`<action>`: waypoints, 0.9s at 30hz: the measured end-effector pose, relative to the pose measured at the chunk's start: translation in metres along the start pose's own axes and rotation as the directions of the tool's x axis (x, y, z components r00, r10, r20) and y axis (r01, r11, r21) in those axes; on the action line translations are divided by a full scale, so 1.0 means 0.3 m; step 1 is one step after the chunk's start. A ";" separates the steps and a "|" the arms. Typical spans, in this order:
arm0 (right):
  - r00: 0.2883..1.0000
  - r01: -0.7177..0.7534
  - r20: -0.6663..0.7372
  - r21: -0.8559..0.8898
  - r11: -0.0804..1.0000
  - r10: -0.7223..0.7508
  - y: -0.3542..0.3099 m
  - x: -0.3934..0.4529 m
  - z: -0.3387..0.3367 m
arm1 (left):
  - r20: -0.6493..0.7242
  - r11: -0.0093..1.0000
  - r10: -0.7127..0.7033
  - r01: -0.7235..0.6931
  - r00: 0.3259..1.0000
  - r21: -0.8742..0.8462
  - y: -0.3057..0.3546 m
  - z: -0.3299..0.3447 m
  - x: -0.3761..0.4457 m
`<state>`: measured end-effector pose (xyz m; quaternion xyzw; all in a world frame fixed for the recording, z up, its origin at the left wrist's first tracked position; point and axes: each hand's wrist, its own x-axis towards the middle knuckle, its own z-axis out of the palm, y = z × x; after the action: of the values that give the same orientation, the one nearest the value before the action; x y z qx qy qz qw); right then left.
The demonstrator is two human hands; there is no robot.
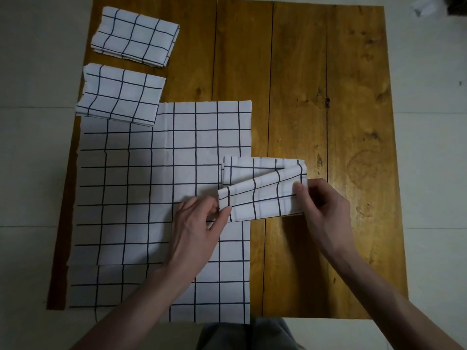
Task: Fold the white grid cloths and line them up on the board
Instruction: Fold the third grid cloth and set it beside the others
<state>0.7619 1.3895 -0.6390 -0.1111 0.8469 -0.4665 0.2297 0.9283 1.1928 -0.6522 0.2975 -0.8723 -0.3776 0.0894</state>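
A partly folded white grid cloth (262, 190) lies near the middle of the wooden board (328, 97), its near flap lifted. My left hand (195, 228) pinches the flap's left corner. My right hand (323, 205) pinches its right edge. Two folded grid cloths sit at the board's far left, one (136, 36) at the back and one (121, 94) just in front of it. Flat grid cloths (141, 178) cover the board's left half, partly under the cloth in my hands.
The board lies on a pale tiled floor (429, 122). Its right half is bare wood with dark seams and knots. Grey trouser fabric (247, 334) shows at the bottom edge. A small white scrap (424, 8) lies on the floor at the top right.
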 end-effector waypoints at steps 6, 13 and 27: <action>0.998 0.005 -0.054 -0.093 0.996 -0.010 0.000 0.028 0.008 | -0.044 0.999 -0.021 0.020 0.999 -0.029 0.033 0.013 0.036; 0.991 0.061 -0.095 -0.293 0.954 -0.092 0.004 0.076 0.014 | -0.052 0.989 -0.124 0.119 0.991 -0.093 0.080 0.036 0.108; 0.985 0.002 -0.172 -0.107 0.994 -0.021 -0.013 0.126 -0.005 | -0.004 0.990 -0.096 0.095 0.995 -0.108 0.101 0.070 0.168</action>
<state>0.7281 1.3733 -0.6460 -0.0871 0.8867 -0.4298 0.1464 0.8658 1.1922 -0.6486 0.3353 -0.8351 -0.4264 0.0912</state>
